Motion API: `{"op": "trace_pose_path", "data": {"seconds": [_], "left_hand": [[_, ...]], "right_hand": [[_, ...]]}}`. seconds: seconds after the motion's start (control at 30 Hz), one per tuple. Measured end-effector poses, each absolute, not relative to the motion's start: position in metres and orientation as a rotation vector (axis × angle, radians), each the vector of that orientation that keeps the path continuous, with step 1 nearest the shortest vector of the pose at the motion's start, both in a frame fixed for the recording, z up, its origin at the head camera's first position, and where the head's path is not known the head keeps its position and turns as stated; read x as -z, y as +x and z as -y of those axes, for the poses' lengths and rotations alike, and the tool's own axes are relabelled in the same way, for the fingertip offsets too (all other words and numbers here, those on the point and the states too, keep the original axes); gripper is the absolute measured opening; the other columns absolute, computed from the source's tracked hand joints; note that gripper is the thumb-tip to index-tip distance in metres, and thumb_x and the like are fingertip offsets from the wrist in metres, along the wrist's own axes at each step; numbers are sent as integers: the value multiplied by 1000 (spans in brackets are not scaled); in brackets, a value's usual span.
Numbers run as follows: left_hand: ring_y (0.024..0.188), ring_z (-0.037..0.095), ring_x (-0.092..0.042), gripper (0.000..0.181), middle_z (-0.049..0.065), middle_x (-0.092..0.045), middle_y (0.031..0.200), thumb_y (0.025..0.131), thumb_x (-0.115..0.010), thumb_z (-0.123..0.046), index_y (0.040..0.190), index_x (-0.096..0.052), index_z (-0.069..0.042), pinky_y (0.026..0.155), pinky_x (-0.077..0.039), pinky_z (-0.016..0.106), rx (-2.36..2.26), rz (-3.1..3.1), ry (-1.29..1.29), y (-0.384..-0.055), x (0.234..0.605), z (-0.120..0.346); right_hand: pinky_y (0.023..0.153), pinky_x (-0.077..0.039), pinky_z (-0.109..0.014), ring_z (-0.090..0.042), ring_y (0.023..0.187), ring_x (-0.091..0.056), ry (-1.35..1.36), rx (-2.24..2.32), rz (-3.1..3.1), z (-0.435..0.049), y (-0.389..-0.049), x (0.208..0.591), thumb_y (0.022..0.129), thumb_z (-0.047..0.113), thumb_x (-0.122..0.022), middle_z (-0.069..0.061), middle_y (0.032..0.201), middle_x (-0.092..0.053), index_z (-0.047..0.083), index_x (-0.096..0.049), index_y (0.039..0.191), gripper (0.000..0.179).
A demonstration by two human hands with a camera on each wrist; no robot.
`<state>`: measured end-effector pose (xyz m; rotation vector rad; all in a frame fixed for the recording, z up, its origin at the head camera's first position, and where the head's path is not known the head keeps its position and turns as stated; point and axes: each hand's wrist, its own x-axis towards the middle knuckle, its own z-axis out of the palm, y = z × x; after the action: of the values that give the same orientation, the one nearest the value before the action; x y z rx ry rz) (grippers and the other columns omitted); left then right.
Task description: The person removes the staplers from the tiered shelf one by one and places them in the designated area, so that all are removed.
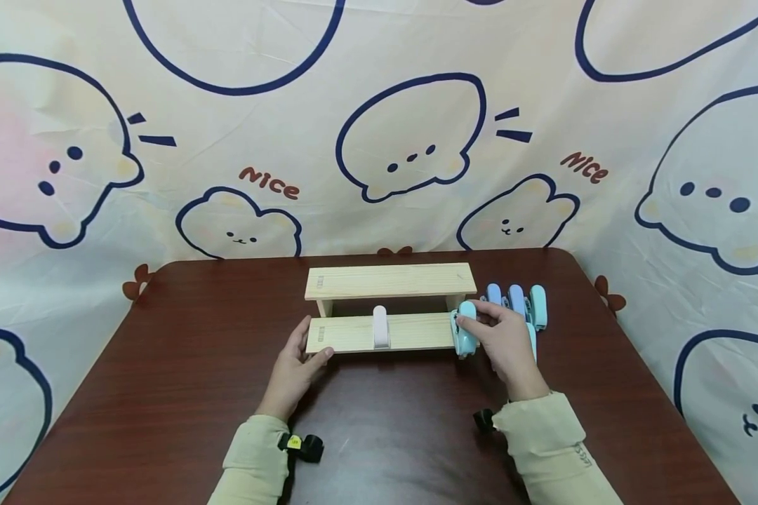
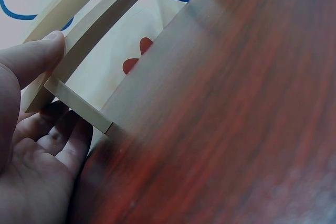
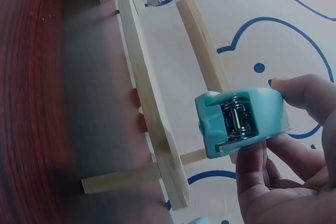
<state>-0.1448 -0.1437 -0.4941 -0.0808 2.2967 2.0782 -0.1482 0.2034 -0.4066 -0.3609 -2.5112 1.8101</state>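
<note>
A two-tier light wooden shelf (image 1: 347, 331) stands on the table. My left hand (image 1: 293, 370) grips the left end of its lower tier, the thumb near the top edge and the other fingers underneath, as the left wrist view shows. Over that tier's right end, my right hand (image 1: 504, 344) pinches a teal stapler (image 1: 464, 328) between thumb and fingers. Its metal spring faces the right wrist camera; whether it touches the board I cannot tell. A white stapler (image 1: 380, 327) sits on the middle of the lower tier.
Right of the shelf, several blue and teal staplers (image 1: 538, 307) stand close together, partly hidden by my right hand. The dark red-brown table (image 1: 183, 393) reaches back to a cartoon-print cloth (image 1: 410, 224). The upper tier (image 1: 391, 280) rises behind the lower one.
</note>
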Motion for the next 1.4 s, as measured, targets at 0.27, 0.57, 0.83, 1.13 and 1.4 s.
{"op": "trace_pose_path", "data": {"seconds": [0.27,0.57,0.83,1.13,1.4], "left_hand": [[114,20,-55,85,16,-39,156,94,-69,-4,161,-18,-12,79,-53,18,-2085,-2277,-85,-143,495,145],[117,23,-53,84,16,-39,156,94,-70,-5,161,-19,-12,79,-53,18,-2079,-2284,-94,-141,496,146],[119,23,-53,84,15,-38,157,95,-69,-5,161,-19,-13,80,-53,18,-2091,-2275,-83,-142,497,145],[118,24,-54,84,16,-41,155,94,-70,-5,161,-20,-13,80,-53,19,-2083,-2280,-74,-142,498,145],[124,26,-51,83,15,-37,158,95,-69,-4,161,-19,-11,82,-53,18,-2098,-2265,-56,-144,494,145]], "right_hand": [[75,-50,-17,-21,107,-51,-361,-1810,2475,-212,-146,403,87,25,-81,-15,126,-63,4,-65,133,54],[76,-49,-13,-23,112,-51,-354,-1788,2482,-222,-146,402,87,23,-80,-17,131,-62,2,-64,133,53],[74,-50,-13,-22,108,-50,-348,-1747,2461,-232,-142,396,88,22,-79,-20,126,-63,0,-65,131,50],[74,-52,-19,-20,102,-51,-392,-1696,2498,-243,-137,388,90,27,-77,-15,121,-62,3,-64,134,51],[76,-54,-21,-21,105,-49,-426,-1682,2500,-257,-138,382,91,31,-75,-16,128,-58,5,-61,138,56]]}}
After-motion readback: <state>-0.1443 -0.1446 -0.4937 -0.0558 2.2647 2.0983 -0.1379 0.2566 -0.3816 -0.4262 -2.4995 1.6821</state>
